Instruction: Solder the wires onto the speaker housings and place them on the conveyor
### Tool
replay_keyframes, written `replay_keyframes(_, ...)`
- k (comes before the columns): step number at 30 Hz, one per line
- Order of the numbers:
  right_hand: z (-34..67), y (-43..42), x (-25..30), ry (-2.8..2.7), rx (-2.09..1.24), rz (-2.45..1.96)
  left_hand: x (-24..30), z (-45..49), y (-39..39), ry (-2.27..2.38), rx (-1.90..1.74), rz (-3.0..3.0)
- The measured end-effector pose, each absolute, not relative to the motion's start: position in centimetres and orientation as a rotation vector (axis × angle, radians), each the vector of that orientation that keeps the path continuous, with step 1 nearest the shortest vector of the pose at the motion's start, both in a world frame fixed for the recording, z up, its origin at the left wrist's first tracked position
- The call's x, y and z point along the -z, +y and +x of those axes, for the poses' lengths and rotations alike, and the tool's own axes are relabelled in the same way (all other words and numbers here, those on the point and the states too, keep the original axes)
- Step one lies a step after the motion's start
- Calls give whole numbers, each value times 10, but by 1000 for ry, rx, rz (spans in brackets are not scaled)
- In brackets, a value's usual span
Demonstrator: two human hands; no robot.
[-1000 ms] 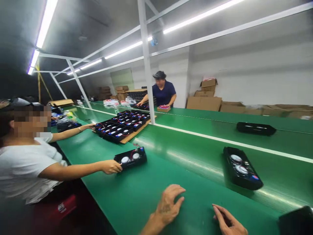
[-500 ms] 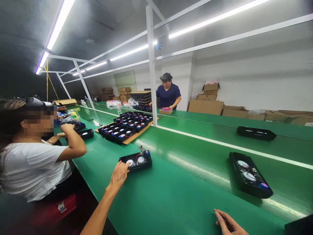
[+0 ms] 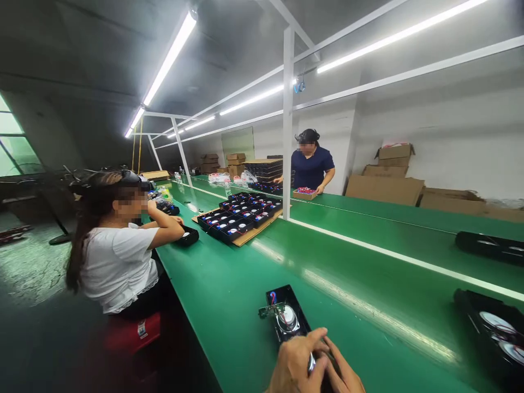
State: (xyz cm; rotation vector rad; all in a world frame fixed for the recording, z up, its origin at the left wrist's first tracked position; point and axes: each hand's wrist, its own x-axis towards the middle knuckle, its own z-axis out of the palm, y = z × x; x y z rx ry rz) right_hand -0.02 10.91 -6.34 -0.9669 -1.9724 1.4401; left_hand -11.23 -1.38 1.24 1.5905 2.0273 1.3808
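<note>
A black speaker panel (image 3: 286, 318) with a round silver speaker and red and blue wires lies end-on on the green conveyor belt (image 3: 229, 295), close to the near edge. My left hand (image 3: 295, 363) is closed over the panel's near end, fingers curled on top. My right hand (image 3: 343, 375) sits right beside it, fingers pressed against the same end. Part of the panel is hidden under both hands.
Another black panel (image 3: 491, 330) lies at the right edge, and one more (image 3: 489, 246) on the far belt. A cardboard sheet with several panels (image 3: 241, 217) stands by a white post (image 3: 287, 136). A seated co-worker in white (image 3: 118, 259) and a standing person in dark blue (image 3: 311, 166) are working. Cardboard boxes (image 3: 385, 185) line the wall.
My left hand reached out to the panel the co-worker slid over, drew it near and turned it end-on. My right hand joined it. The view swung left.
</note>
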Motion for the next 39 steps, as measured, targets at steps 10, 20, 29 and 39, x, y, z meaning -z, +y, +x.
replay_keyframes(10,31,124,-30,-2306,-1449,-740,-40,-184,-68,2251,-1919,1068)
replay_keyframes(20,173,192,-59,-2548,-1592,-991,10,-140,-18,1815,-1477,983)
replay_keyframes(29,205,105,-66,-2345,-876,-859,20,-93,3,1616,-1230,1256)
replay_keyframes(39,165,35,-23,-2153,-582,-682,33,-71,-24,1499,-1091,1716)
